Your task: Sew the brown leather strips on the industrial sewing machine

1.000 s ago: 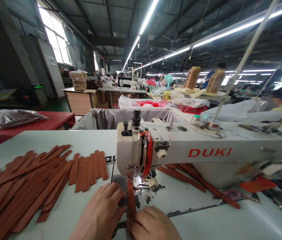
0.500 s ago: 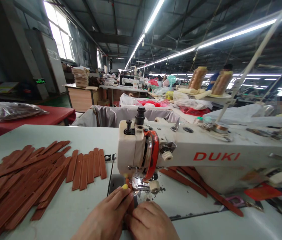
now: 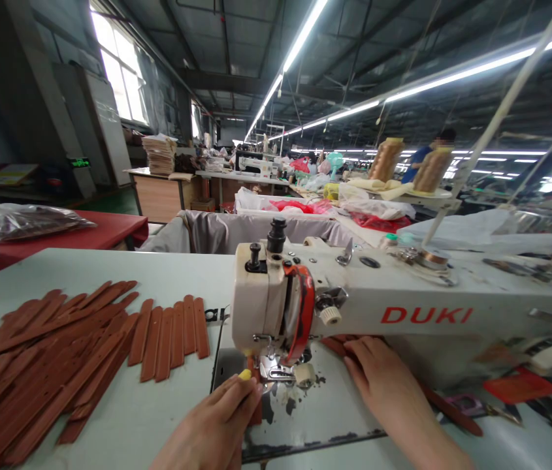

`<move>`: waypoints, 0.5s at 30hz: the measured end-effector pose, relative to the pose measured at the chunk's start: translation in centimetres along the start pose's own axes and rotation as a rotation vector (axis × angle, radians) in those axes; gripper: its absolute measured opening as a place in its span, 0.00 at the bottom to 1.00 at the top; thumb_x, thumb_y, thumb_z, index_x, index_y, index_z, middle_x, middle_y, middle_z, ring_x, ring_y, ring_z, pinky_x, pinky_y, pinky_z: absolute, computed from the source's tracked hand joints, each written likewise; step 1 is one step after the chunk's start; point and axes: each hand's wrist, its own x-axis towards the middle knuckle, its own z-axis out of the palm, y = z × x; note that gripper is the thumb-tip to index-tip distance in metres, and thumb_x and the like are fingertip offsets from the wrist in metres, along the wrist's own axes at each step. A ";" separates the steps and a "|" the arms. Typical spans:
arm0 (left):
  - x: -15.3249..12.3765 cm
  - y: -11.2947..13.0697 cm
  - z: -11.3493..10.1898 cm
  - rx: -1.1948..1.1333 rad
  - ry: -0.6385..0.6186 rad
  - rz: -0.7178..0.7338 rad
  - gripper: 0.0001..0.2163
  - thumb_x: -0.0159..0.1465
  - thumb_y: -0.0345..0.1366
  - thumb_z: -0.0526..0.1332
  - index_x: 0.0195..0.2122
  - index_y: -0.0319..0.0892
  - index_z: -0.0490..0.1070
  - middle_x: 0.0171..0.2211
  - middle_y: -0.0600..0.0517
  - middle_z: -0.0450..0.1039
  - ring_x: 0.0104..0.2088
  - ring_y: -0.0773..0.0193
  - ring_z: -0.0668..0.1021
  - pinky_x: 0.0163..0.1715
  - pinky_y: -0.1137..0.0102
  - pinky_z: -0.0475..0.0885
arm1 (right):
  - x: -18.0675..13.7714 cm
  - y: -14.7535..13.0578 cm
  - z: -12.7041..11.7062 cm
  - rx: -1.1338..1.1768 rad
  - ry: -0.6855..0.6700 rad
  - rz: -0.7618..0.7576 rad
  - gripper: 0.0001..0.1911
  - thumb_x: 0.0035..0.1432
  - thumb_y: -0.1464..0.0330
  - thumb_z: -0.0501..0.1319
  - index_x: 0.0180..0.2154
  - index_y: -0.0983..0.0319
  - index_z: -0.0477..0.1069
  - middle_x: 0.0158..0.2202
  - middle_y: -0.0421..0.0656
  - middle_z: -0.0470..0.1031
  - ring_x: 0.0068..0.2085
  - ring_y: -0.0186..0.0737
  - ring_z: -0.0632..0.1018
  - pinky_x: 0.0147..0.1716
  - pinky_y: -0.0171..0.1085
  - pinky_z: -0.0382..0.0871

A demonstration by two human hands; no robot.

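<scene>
At the sewing machine [image 3: 270, 300], my left hand [image 3: 217, 418] is closed on a brown leather strap [image 3: 256, 412] that runs under the presser foot [image 3: 276, 373]. Something small and yellow [image 3: 245, 375] covers one of its fingertips. My right hand [image 3: 373, 372] reaches beneath the machine arm, fingers stretched out over brown leather straps [image 3: 334, 344] that lie there. Its fingertips touch them; whether it grips one is not visible. Part of those straps is hidden by the hand and forearm. One rounded strap end [image 3: 462, 421] shows right of the forearm.
A large pile of brown straps [image 3: 45, 365] covers the table's left side, beside a short row of straps [image 3: 170, 336]. Scissors with a purple handle [image 3: 464, 405] and a red flat piece [image 3: 520, 385] lie at right. A cloth-lined bin [image 3: 236, 234] stands behind the machine.
My right hand has left the strap near the presser foot and moved right, under the machine arm, onto the straps there. My left hand stays at the strap by the presser foot.
</scene>
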 end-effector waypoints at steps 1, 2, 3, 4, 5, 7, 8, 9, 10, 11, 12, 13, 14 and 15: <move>-0.1 -0.1 0.3 -0.006 0.004 0.000 0.34 0.55 0.23 0.49 0.66 0.41 0.53 0.52 0.46 0.72 0.54 0.60 0.75 0.57 0.72 0.68 | 0.0 0.1 0.2 -0.026 0.005 -0.014 0.14 0.63 0.76 0.49 0.39 0.64 0.73 0.39 0.52 0.76 0.41 0.51 0.77 0.43 0.50 0.73; -0.2 -0.2 0.5 -0.011 -0.007 -0.002 0.35 0.55 0.23 0.49 0.66 0.41 0.52 0.52 0.45 0.72 0.54 0.60 0.75 0.58 0.71 0.67 | 0.1 0.0 0.2 -0.046 0.009 -0.029 0.15 0.63 0.77 0.48 0.39 0.64 0.73 0.39 0.52 0.76 0.41 0.51 0.78 0.42 0.50 0.73; -0.2 -0.2 0.6 -0.012 -0.010 0.001 0.35 0.55 0.23 0.49 0.66 0.40 0.51 0.52 0.45 0.72 0.54 0.59 0.75 0.58 0.71 0.67 | 0.1 -0.1 0.2 -0.060 0.023 -0.034 0.16 0.62 0.78 0.47 0.39 0.64 0.73 0.39 0.51 0.76 0.41 0.50 0.78 0.42 0.49 0.73; -0.1 -0.2 0.7 -0.008 -0.010 0.002 0.35 0.55 0.22 0.48 0.66 0.40 0.51 0.52 0.45 0.71 0.54 0.59 0.75 0.59 0.70 0.66 | 0.0 -0.2 0.0 -0.071 0.048 -0.037 0.16 0.63 0.78 0.47 0.40 0.64 0.72 0.39 0.51 0.77 0.40 0.50 0.78 0.41 0.49 0.73; -0.1 -0.2 0.7 -0.003 -0.007 0.005 0.35 0.55 0.22 0.48 0.66 0.39 0.52 0.52 0.44 0.71 0.54 0.59 0.75 0.59 0.70 0.66 | -0.1 -0.3 -0.2 -0.078 0.080 -0.038 0.16 0.63 0.77 0.47 0.41 0.64 0.72 0.40 0.51 0.77 0.40 0.50 0.79 0.40 0.49 0.74; 0.0 -0.1 0.6 0.011 -0.007 0.006 0.34 0.54 0.22 0.48 0.65 0.38 0.53 0.51 0.44 0.71 0.54 0.59 0.75 0.59 0.69 0.66 | -0.3 -0.5 -0.8 -0.067 0.166 -0.039 0.16 0.66 0.74 0.46 0.45 0.64 0.70 0.42 0.51 0.77 0.40 0.49 0.79 0.40 0.48 0.75; 0.1 -0.1 0.6 0.017 -0.006 0.004 0.34 0.54 0.22 0.49 0.64 0.37 0.54 0.51 0.43 0.71 0.54 0.58 0.75 0.59 0.69 0.66 | -0.5 -0.6 -1.2 -0.039 0.209 -0.042 0.15 0.67 0.72 0.46 0.47 0.62 0.70 0.43 0.50 0.77 0.41 0.48 0.80 0.41 0.47 0.75; 0.2 -0.1 0.5 0.020 -0.003 0.003 0.33 0.53 0.22 0.49 0.63 0.37 0.55 0.51 0.43 0.71 0.53 0.58 0.75 0.59 0.69 0.67 | -0.6 -0.7 -1.6 0.000 0.245 -0.054 0.14 0.68 0.70 0.47 0.48 0.61 0.69 0.44 0.48 0.77 0.42 0.47 0.80 0.43 0.46 0.75; 0.3 0.0 0.4 0.021 0.003 0.003 0.33 0.53 0.22 0.49 0.63 0.36 0.56 0.52 0.43 0.70 0.54 0.58 0.75 0.58 0.70 0.67 | -0.8 -0.9 -2.1 0.042 0.274 -0.069 0.13 0.69 0.69 0.48 0.48 0.59 0.69 0.45 0.46 0.77 0.44 0.45 0.80 0.45 0.43 0.74; 0.4 0.1 0.2 0.023 0.008 0.004 0.32 0.53 0.22 0.49 0.62 0.36 0.57 0.51 0.42 0.70 0.54 0.58 0.74 0.58 0.71 0.67 | -1.0 -1.1 -2.6 0.082 0.299 -0.082 0.11 0.69 0.68 0.51 0.48 0.57 0.69 0.45 0.44 0.77 0.45 0.42 0.79 0.47 0.40 0.73; 0.6 0.2 0.0 0.022 0.014 0.003 0.31 0.52 0.22 0.49 0.61 0.36 0.58 0.51 0.42 0.71 0.53 0.59 0.75 0.57 0.72 0.68 | -1.2 -1.4 -3.1 0.121 0.323 -0.090 0.09 0.68 0.67 0.53 0.47 0.55 0.69 0.45 0.42 0.77 0.46 0.40 0.79 0.47 0.37 0.73; 0.7 0.4 -0.4 0.015 0.007 -0.003 0.31 0.52 0.22 0.50 0.60 0.36 0.59 0.50 0.43 0.71 0.52 0.59 0.75 0.56 0.74 0.68 | -1.4 -1.6 -3.7 0.155 0.335 -0.091 0.08 0.67 0.67 0.55 0.46 0.55 0.69 0.45 0.40 0.77 0.45 0.38 0.79 0.47 0.35 0.72; 0.9 0.6 -0.8 0.006 -0.002 -0.010 0.31 0.52 0.22 0.50 0.60 0.37 0.59 0.50 0.43 0.71 0.50 0.60 0.76 0.55 0.75 0.69 | -1.7 -2.0 -4.2 0.186 0.342 -0.088 0.07 0.67 0.68 0.56 0.45 0.54 0.70 0.44 0.40 0.78 0.44 0.37 0.79 0.46 0.32 0.72; 1.1 0.7 -1.2 -0.007 -0.011 -0.020 0.31 0.52 0.22 0.51 0.59 0.38 0.59 0.49 0.44 0.72 0.49 0.61 0.77 0.54 0.77 0.70 | -2.0 -2.4 -4.8 0.212 0.343 -0.091 0.06 0.66 0.68 0.56 0.44 0.54 0.70 0.42 0.39 0.78 0.43 0.36 0.80 0.45 0.31 0.73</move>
